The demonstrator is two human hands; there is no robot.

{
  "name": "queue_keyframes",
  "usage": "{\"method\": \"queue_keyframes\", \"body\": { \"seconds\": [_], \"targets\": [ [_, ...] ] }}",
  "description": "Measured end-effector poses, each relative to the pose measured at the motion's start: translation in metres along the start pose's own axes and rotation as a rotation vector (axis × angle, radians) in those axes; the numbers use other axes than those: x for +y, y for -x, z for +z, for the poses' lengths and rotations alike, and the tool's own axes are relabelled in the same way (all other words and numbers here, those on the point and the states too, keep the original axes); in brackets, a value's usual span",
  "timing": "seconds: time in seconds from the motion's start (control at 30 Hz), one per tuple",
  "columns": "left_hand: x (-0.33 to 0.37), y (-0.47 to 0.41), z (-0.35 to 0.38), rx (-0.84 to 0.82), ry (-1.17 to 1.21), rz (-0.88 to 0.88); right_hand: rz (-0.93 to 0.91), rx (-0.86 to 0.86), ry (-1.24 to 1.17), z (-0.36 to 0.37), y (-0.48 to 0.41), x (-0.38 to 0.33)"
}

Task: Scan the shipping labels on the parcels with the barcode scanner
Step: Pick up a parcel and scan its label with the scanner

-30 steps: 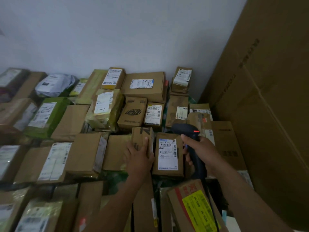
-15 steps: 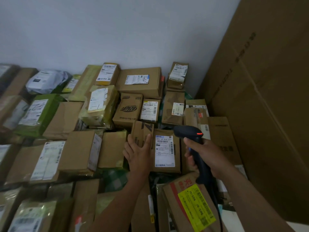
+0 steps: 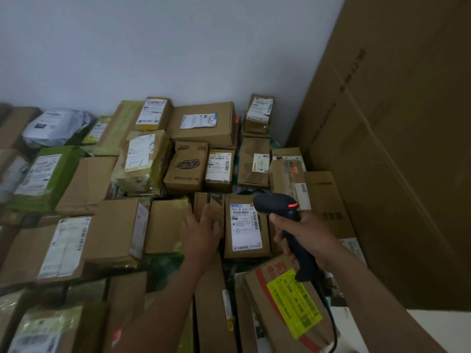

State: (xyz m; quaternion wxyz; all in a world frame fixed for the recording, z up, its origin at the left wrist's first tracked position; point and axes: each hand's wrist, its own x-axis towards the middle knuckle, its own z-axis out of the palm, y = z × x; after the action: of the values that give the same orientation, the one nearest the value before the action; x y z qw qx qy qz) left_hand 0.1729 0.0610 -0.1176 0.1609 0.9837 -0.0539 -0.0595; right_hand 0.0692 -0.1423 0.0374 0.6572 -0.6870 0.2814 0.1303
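Many cardboard parcels lie packed together against a white wall. My right hand [image 3: 308, 235] grips a black barcode scanner [image 3: 283, 212] whose red light glows on top; its head points over a brown parcel [image 3: 265, 240] bearing a white shipping label [image 3: 246, 226]. My left hand [image 3: 201, 233] lies flat, fingers straight, on a small brown box [image 3: 207, 200] just left of that parcel. The scanner's cable [image 3: 334, 324] hangs down past a box with a yellow label [image 3: 294, 301].
A tall flat cardboard carton [image 3: 397, 149] leans along the right side. Green-wrapped parcels [image 3: 48, 174] and a grey mailer bag [image 3: 56, 126] sit at the left. More labelled boxes [image 3: 201, 123] line the wall behind.
My left hand slid slightly left on the small box, away from the labelled parcel. My right hand with the scanner shifted right and a little up. The view tilted slightly.
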Motion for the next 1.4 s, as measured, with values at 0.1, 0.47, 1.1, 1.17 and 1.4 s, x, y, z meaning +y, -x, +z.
{"method": "queue_keyframes", "body": {
  "seconds": [0.1, 0.47, 1.1, 1.17, 1.4],
  "targets": [
    [0.002, -0.03, -0.01, -0.073, -0.038, 0.078, -0.009, 0.023, -0.001, 0.003, 0.005, -0.002],
    [0.019, -0.008, -0.003, -0.232, 0.062, 0.171, -0.047, 0.14, -0.04, 0.016, -0.002, -0.019],
    [-0.01, 0.002, -0.002, -0.305, 0.247, -0.016, -0.081, 0.223, 0.173, 0.037, 0.003, -0.018],
    [-0.011, -0.002, -0.009, -0.326, 0.255, 0.001, -0.114, 0.27, 0.31, 0.034, 0.004, -0.024],
    [0.012, -0.047, -0.045, -0.189, 0.16, 0.079, -0.258, 0.33, 0.392, 0.013, -0.022, -0.07]
  ]
}}
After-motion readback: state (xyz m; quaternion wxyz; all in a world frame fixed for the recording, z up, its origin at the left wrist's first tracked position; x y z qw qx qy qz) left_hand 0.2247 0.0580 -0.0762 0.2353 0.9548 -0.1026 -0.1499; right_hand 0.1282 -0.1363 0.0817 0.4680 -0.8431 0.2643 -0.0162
